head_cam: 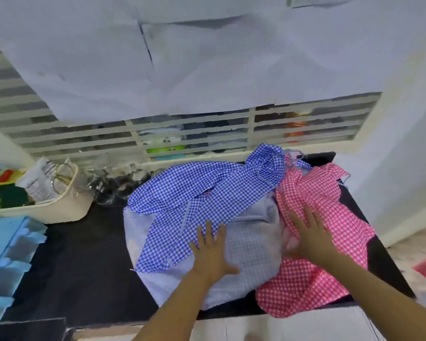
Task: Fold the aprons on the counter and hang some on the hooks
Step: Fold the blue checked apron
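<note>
A blue checked apron (194, 193) lies crumpled on the black counter (79, 262), its pale reverse side (253, 244) showing toward the front. A pink checked apron (315, 274) lies to its right and droops over the counter's front edge. My left hand (210, 252) rests flat, fingers spread, on the blue apron's lower part. My right hand (310, 238) lies flat with spread fingers where the pale cloth meets the pink apron. Neither hand grips cloth. No hooks are in view.
A cream basket (59, 210) with sponges and packets stands at the back left, with glass jars (108, 185) beside it. A light blue rack (5, 254) sits at the far left. A louvred window (207, 134) runs behind the counter. Floor lies to the right.
</note>
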`<state>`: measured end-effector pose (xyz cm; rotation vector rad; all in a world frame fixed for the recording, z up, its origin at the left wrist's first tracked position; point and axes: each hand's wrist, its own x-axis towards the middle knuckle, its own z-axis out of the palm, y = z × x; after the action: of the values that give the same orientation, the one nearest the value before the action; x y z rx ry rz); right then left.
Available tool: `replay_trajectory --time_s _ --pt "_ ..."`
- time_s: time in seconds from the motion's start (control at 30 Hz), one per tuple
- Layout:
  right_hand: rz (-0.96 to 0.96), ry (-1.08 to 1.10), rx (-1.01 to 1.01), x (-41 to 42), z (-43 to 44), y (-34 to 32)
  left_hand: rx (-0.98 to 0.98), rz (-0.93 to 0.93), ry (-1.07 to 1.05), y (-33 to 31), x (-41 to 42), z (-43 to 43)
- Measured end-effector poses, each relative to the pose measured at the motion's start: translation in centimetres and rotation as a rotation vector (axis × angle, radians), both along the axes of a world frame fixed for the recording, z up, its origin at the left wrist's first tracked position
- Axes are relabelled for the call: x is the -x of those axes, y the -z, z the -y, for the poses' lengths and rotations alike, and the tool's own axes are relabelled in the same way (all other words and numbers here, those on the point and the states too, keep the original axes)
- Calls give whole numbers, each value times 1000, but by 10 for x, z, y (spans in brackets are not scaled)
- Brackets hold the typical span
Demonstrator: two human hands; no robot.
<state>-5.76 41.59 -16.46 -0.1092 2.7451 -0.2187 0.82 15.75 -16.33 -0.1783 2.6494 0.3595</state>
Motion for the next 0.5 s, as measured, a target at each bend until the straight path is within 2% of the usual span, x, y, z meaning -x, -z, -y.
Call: replay_trajectory --time_s 0.17,0.33,0.4,0.5 --pt "125 -59 -22 -12 -16 32 64 -175 71 -2 55 -39" --pt "204 -81 -22 7 -17 30 125 -146 -56 14 95 -43" --pt "212 -87 -22 19 -16 29 40 -220 -92 20 99 -30" --pt "220 -118 -41 33 -16 28 -196 -296 -230 14 96 -9"
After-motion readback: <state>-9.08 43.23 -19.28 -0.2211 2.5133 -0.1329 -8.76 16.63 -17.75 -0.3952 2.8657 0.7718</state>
